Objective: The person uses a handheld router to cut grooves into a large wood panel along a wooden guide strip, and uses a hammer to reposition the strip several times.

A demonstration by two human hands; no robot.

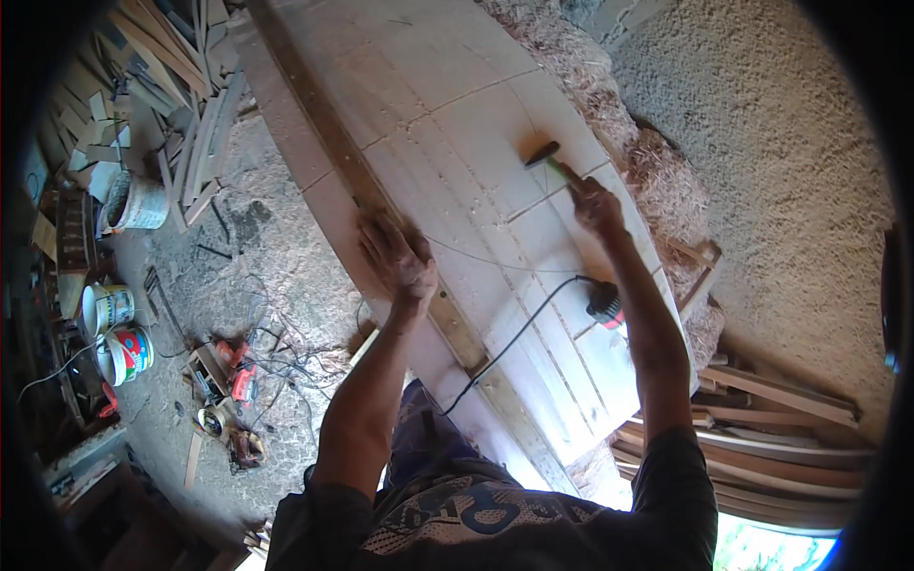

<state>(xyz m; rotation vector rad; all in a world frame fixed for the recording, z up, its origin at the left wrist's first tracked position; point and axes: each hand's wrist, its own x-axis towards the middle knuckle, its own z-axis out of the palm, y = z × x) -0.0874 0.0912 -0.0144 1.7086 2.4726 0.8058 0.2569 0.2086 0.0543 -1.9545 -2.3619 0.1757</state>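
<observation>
My left hand (pixel 395 252) lies on a long wooden batten (pixel 447 324) that runs along a large, pale, curved panel (pixel 428 67), its fingers stretched over the wood. Farther right and forward, my right hand (pixel 595 207) grips a hammer (pixel 542 152) by its green-and-wood handle, the dark head just above the panel. A thin line curves across the panel between my hands. Below my right hand, partly behind that forearm, sits a red-and-black power tool (pixel 604 306) with a dark cord looping down across the batten.
Offcuts (pixel 167 48) are piled at upper left. Buckets (pixel 129 354), red tools (pixel 240 381) and tangled cables lie on the floor at left. Shavings (pixel 666 176) line the panel's right edge, beside rough, sandy-looking ground (pixel 762 190). Curved boards (pixel 762 457) are stacked at lower right.
</observation>
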